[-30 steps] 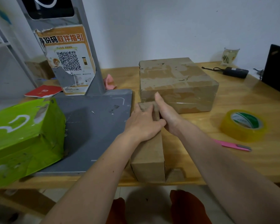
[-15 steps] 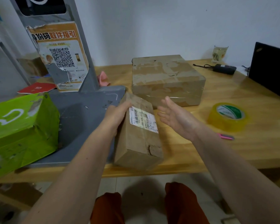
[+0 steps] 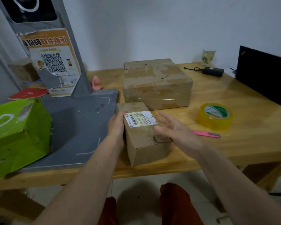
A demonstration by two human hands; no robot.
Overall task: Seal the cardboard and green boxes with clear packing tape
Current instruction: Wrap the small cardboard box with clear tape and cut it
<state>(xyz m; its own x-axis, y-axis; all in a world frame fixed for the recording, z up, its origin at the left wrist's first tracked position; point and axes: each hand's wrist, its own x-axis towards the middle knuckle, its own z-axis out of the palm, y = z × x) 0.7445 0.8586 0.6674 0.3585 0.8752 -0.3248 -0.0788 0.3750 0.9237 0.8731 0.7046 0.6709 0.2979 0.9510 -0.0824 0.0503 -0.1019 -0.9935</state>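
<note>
A small cardboard box point(image 3: 141, 135) with a white shipping label on top lies near the table's front edge. My left hand point(image 3: 116, 125) rests flat against its left side. My right hand point(image 3: 173, 129) hovers just right of the box, fingers spread and holding nothing. Behind it stands a larger cardboard box point(image 3: 156, 83) wrapped in shiny tape. A green box point(image 3: 18, 135) sits at the far left. The roll of clear packing tape point(image 3: 215, 116) lies flat on the table to the right, apart from both hands.
A pink-handled cutter point(image 3: 206, 133) lies in front of the tape roll. A grey scanner stand point(image 3: 75, 127) with a QR poster fills the left half of the wooden table point(image 3: 234, 143). A black device, a glass and a dark laptop point(image 3: 263, 73) are at the back right.
The small box was turned from its narrow side to label up and set flat. My right hand came off it and opened; my left hand moved to its left side.
</note>
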